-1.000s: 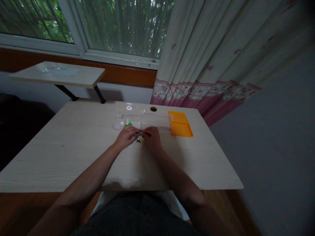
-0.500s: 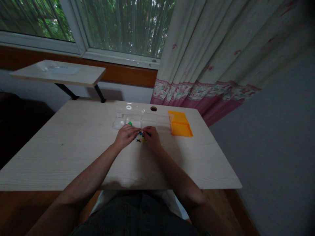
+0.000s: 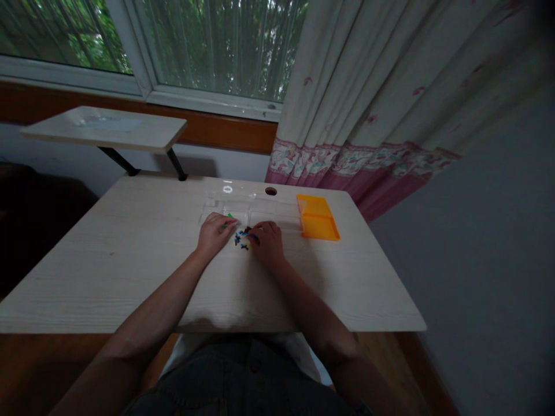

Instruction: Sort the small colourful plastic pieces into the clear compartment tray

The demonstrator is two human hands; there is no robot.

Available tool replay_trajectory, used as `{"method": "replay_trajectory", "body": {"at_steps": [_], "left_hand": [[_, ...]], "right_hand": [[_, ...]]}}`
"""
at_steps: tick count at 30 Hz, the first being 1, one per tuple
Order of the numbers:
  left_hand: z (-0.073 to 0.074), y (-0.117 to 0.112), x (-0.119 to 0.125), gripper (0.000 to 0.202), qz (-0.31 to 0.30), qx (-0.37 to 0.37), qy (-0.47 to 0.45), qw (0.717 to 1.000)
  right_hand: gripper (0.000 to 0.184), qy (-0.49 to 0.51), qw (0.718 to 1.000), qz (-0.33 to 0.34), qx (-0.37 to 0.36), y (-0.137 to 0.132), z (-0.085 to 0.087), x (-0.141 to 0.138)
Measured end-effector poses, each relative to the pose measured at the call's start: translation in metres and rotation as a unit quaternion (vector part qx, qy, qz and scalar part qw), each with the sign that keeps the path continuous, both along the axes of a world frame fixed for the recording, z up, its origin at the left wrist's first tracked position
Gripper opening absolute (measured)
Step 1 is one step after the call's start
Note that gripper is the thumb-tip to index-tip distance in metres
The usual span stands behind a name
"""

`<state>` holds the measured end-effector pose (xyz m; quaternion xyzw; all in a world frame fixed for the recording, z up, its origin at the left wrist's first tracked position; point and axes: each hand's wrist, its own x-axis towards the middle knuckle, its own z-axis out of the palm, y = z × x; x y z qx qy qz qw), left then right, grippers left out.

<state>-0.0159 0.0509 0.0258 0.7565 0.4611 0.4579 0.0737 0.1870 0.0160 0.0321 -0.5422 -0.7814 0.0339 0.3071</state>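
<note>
Several small pieces (image 3: 238, 237) in blue, black and yellow lie in a loose pile on the table between my hands; their kind is too small to make out. My left hand (image 3: 212, 236) is at the left of the pile, its thumb and fingers pinched together, with a bit of green showing by the fingertips. My right hand (image 3: 267, 244) rests at the pile's right side with fingers curled down over the pieces, partly hiding them. Behind both hands lies a clear plastic compartment box (image 3: 262, 207). A green piece (image 3: 230, 215) shows just beyond my left fingers.
An open orange plastic case (image 3: 319, 226) lies right of the clear box. The pale wooden table (image 3: 143, 260) has a round cable hole (image 3: 271, 191) near its back edge. At the back left a raised shelf (image 3: 147, 136) stands on black legs, bearing clear plastic wrapping.
My left hand has moved left, away from the pile and my right hand, uncovering more pieces. The right hand stays over the pile with its fingers slightly shifted.
</note>
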Motion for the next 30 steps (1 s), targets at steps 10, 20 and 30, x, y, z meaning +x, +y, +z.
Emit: {"method": "replay_trajectory", "body": {"at_steps": [10,20,30], "left_hand": [[0.000,0.001,-0.002,0.021,0.010,0.001,-0.011,1.000],[0.004,0.001,-0.002,0.023,0.011,0.011,-0.003,1.000],[-0.006,0.009,-0.010,0.027,0.118,0.024,0.027,0.992]], "right_hand": [[0.020,-0.077,0.996,-0.034,0.008,-0.008,0.000,-0.011],[0.010,-0.088,0.996,-0.025,0.004,-0.007,0.001,-0.014],[0.006,-0.074,0.997,-0.003,0.003,-0.004,-0.003,-0.015]]}}
